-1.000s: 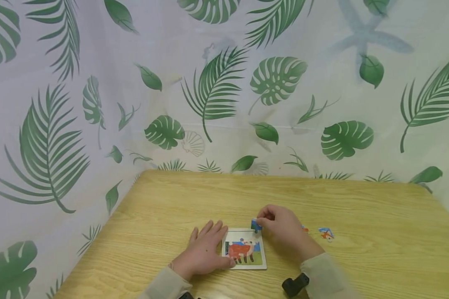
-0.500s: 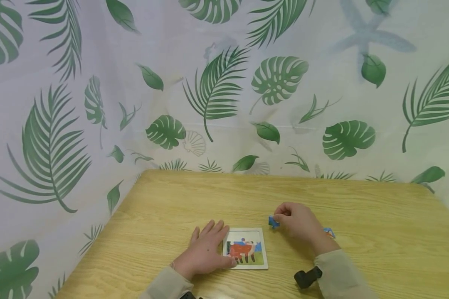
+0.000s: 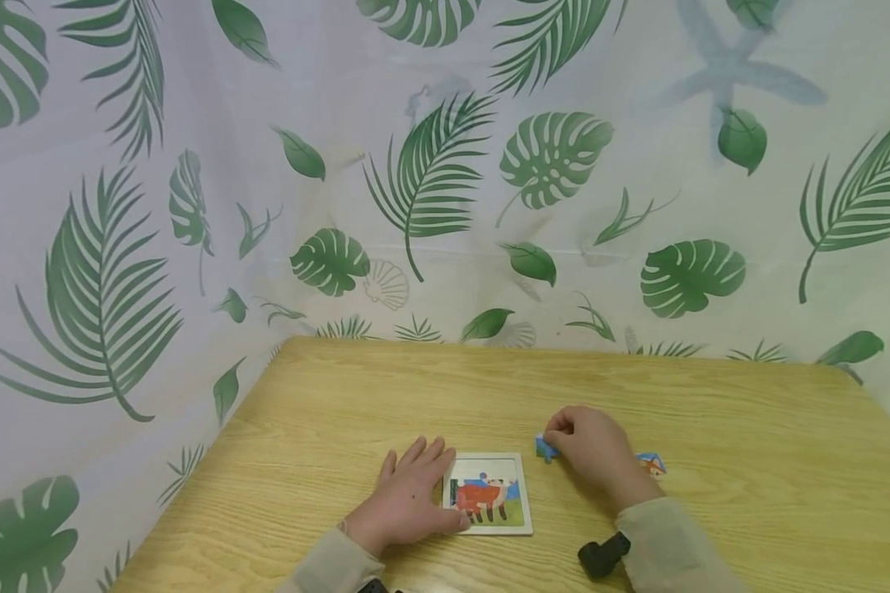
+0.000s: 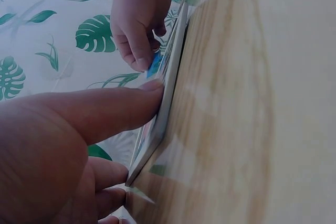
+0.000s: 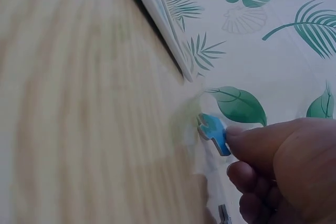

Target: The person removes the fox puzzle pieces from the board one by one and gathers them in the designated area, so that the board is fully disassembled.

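Observation:
A square picture puzzle in a white frame [image 3: 527, 511] lies on the table, with a red animal on blue and green. Its upper part shows pale bare backing. My left hand [image 3: 411, 498] lies spread along its left side, the thumb resting on the front edge, as the left wrist view also shows. Just right of the frame, my right hand [image 3: 593, 449] pinches a blue puzzle piece [image 5: 214, 134] between thumb and fingers. The piece is apart from the frame and tilted in the right wrist view; whether it touches the table I cannot tell.
Another puzzle piece [image 3: 651, 464], blue and orange, lies beyond my right wrist, partly hidden by it. The wooden table [image 3: 386, 387] meets a leaf-printed cloth [image 3: 445, 247] at its back and left. Black devices sit on both wrists.
My right hand has carried the blue piece from above the frame's upper right corner off to the right, then slightly toward me. My left hand has stayed on the frame.

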Demonstrator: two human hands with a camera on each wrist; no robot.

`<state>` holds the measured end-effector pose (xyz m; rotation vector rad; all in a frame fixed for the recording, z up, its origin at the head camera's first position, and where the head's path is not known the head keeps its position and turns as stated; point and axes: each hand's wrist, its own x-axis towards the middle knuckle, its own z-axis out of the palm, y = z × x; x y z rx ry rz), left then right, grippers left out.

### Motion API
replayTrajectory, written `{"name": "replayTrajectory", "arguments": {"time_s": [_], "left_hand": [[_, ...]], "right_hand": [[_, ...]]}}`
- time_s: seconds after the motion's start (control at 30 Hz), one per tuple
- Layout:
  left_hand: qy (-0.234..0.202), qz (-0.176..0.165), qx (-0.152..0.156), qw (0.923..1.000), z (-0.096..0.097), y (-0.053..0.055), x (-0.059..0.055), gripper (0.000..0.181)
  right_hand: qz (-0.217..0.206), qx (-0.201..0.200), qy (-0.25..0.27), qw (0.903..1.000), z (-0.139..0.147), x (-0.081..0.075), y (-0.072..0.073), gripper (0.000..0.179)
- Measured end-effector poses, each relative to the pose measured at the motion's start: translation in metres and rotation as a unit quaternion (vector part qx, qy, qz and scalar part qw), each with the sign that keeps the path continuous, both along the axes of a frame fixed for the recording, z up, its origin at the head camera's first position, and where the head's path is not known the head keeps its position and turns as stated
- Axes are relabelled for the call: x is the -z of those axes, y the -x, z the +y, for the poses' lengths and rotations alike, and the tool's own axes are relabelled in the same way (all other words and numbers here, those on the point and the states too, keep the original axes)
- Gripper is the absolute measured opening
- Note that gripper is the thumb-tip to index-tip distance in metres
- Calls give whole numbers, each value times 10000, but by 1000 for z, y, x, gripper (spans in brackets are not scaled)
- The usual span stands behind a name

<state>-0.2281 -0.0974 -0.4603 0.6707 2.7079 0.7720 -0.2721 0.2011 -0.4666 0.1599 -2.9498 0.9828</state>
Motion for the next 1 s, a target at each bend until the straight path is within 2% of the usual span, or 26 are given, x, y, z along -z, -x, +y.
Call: {"name": "replayTrajectory", "arguments": {"time_s": [0.2, 0.5, 1.0], "left_hand": [[-28, -24, 13, 10000, 0, 0, 0, 95], [-19, -13, -13, 10000, 1, -1, -1, 96], [-5, 28, 25, 10000, 0, -1, -1, 95]], "right_hand": [[188, -116, -537, 9983, 0, 6, 4, 10], [310, -94, -901, 9954, -1, 10, 6, 11], [504, -142, -1066, 9929, -8, 7, 6, 9]]}}
